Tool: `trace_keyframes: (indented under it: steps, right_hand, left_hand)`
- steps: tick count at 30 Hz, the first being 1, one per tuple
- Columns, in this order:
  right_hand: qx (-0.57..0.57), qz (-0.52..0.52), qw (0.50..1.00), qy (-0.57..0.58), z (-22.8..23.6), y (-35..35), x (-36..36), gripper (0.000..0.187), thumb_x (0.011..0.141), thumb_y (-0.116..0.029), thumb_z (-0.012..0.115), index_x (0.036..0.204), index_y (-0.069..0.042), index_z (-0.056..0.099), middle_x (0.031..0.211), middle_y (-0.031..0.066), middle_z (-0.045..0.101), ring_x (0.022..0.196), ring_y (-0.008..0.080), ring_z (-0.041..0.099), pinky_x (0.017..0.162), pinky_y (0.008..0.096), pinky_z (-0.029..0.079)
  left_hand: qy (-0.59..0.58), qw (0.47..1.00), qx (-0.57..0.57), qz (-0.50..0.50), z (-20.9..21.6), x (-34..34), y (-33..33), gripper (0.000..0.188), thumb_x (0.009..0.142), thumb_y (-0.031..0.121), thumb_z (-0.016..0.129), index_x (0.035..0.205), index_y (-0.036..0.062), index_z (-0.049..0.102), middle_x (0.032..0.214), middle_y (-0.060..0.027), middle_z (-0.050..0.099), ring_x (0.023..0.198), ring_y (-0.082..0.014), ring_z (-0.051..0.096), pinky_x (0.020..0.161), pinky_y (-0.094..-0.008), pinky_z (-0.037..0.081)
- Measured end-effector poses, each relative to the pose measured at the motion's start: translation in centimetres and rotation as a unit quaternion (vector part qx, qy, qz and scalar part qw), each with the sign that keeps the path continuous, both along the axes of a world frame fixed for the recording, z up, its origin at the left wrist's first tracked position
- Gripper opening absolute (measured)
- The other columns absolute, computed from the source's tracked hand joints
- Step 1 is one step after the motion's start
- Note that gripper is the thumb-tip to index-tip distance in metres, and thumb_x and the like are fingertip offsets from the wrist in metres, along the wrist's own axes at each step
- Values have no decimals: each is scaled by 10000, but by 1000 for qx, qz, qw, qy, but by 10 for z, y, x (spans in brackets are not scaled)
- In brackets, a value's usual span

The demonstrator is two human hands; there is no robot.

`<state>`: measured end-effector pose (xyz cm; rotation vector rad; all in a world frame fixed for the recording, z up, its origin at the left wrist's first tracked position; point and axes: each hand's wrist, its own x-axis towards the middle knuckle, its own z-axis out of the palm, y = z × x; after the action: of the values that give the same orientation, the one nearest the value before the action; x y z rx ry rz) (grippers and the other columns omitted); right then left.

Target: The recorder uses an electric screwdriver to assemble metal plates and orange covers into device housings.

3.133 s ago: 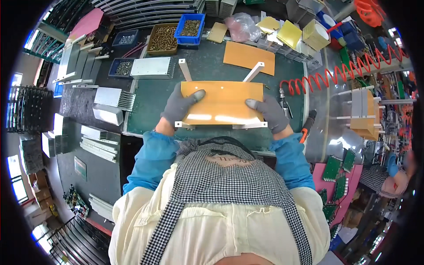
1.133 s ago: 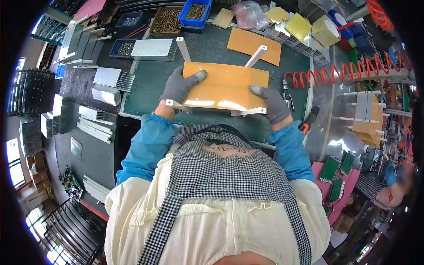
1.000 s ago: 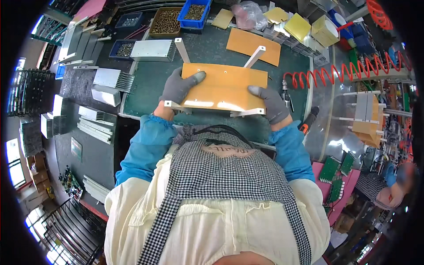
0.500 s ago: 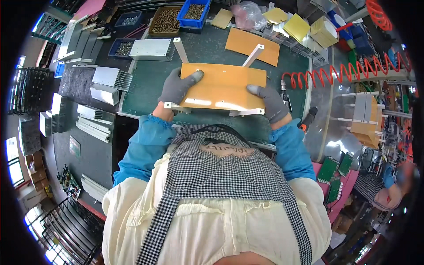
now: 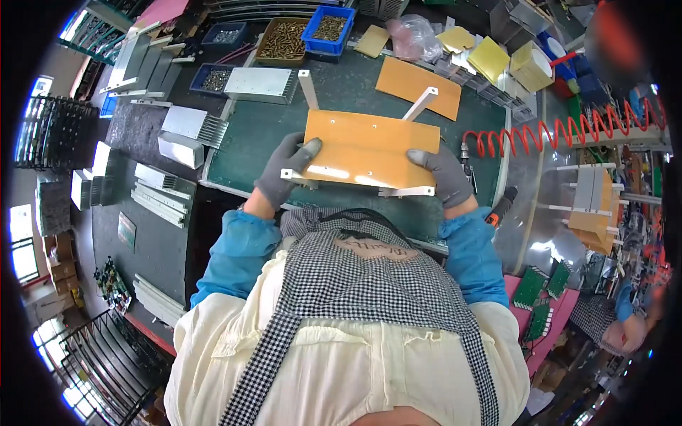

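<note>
An orange-brown rectangular board is held level over the green-topped workbench. Pale bars stick out at its corners, among them a long bar at the far left and another bar at the far right. My left hand, in a grey glove, grips the board's left edge with the thumb on top. On the opposite edge my gloved right hand holds it the same way. The fingers under the board are hidden.
Beyond lie another orange board, a blue bin and a brown bin of small metal parts. Finned metal blocks stand at left. A coiled red hose and a power screwdriver are at right. A co-worker's sleeve shows far right.
My left hand has shifted lower along the board's left edge. The board has turned slightly and sits a little farther right and lower in view. My head view has also shifted.
</note>
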<state>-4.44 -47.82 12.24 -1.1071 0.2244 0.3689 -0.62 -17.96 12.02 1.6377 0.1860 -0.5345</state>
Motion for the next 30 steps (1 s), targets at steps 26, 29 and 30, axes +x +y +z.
trace_keyframes:
  steps: [26, 29, 30]
  right_hand:
    - [-7, 21, 999, 26, -4, -16, -1, 526, 866, -153, 627, 1335, 22, 466, 1250, 135, 581, 1143, 254, 586, 1002, 366, 455]
    - [-15, 30, 999, 23, -5, -10, -2, 560, 867, -136, 616, 1364, 30, 417, 1290, 150, 553, 1164, 273, 572, 1009, 374, 451]
    - [-11, 27, 999, 13, -5, -7, -2, 560, 867, -136, 616, 1364, 30, 417, 1290, 150, 553, 1164, 273, 572, 1009, 374, 451]
  left_hand:
    - [-20, 998, -50, 10, -11, -4, 1, 391, 929, 366, 602, 1030, -6, 535, 865, -81, 577, 755, -120, 574, 627, -252, 486]
    - [-35, 998, -52, 11, -8, -4, -1, 403, 935, 361, 592, 1021, -19, 490, 820, -100, 578, 649, -130, 578, 528, -248, 475]
    - [-47, 996, -72, 12, -8, -3, -2, 419, 938, 359, 588, 1012, -29, 447, 777, -123, 583, 542, -140, 579, 441, -242, 463]
